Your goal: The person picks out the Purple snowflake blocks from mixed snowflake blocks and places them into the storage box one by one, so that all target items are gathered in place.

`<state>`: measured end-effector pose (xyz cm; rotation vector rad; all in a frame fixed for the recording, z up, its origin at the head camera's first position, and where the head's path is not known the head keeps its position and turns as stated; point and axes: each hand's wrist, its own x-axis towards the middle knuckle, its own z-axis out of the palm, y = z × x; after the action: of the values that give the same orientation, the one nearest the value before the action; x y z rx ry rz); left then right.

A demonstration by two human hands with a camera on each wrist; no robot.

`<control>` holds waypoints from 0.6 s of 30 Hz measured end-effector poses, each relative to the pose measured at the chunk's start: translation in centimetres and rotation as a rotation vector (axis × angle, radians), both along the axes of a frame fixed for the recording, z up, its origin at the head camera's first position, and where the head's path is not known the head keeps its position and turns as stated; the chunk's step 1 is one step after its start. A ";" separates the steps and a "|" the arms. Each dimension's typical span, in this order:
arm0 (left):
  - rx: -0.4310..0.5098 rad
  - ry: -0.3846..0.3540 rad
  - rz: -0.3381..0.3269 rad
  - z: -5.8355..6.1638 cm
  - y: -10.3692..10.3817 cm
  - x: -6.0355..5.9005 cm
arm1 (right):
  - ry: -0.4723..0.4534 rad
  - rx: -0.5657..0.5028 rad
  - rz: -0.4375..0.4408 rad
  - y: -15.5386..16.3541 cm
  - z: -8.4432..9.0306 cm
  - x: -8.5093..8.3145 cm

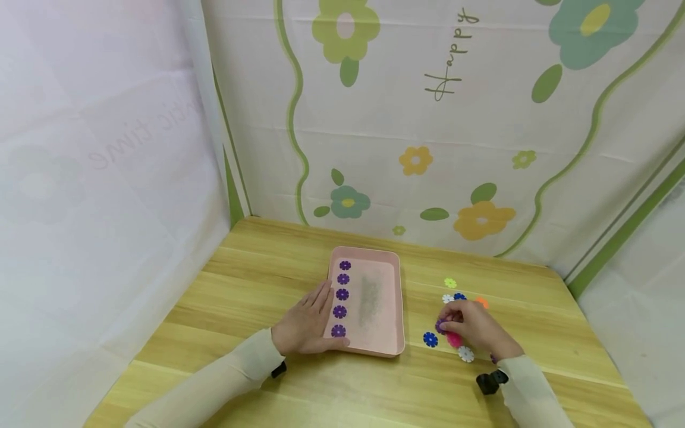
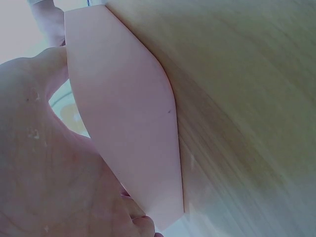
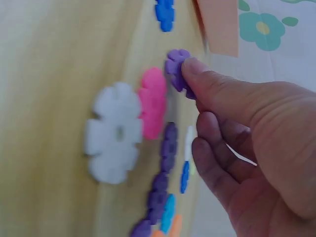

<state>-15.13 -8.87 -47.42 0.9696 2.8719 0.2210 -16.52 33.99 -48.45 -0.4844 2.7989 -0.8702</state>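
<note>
A purple snowflake disc [image 3: 177,69] is pinched between thumb and fingers of my right hand [image 1: 473,326], just above the wooden table. Below that hand lie a pink disc [image 3: 153,102] and a white disc [image 3: 114,133]; a blue disc [image 1: 430,339] is to their left. My left hand [image 1: 304,321] rests along the left side of a pink tray [image 1: 401,309], fingers straight along the rim and thumb over the near left corner. Inside the tray, several purple discs [image 1: 342,294] form a column by its left wall.
More loose discs lie around the right hand: a yellow-green one [image 1: 450,283], an orange one [image 1: 483,302] and several purple ones [image 3: 169,146]. The tabletop [image 1: 257,261] meets a flower-printed cloth [image 1: 374,119] at the back, with cloth on both sides.
</note>
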 end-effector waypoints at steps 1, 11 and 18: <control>0.006 0.003 -0.001 0.0 0.0 0.0 | 0.000 -0.003 0.008 -0.1 0.3 -0.1; -0.014 -0.015 0.007 0.6 0.0 0.0 | 0.057 0.006 0.023 -2.0 3.9 -1.7; -0.040 -0.018 0.013 0.7 0.1 0.0 | 0.066 0.017 0.045 -4.4 6.2 -4.1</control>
<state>-15.14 -8.73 -46.76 0.9382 2.8557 0.1716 -20.65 29.57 -42.22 -0.5821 2.8406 -0.8354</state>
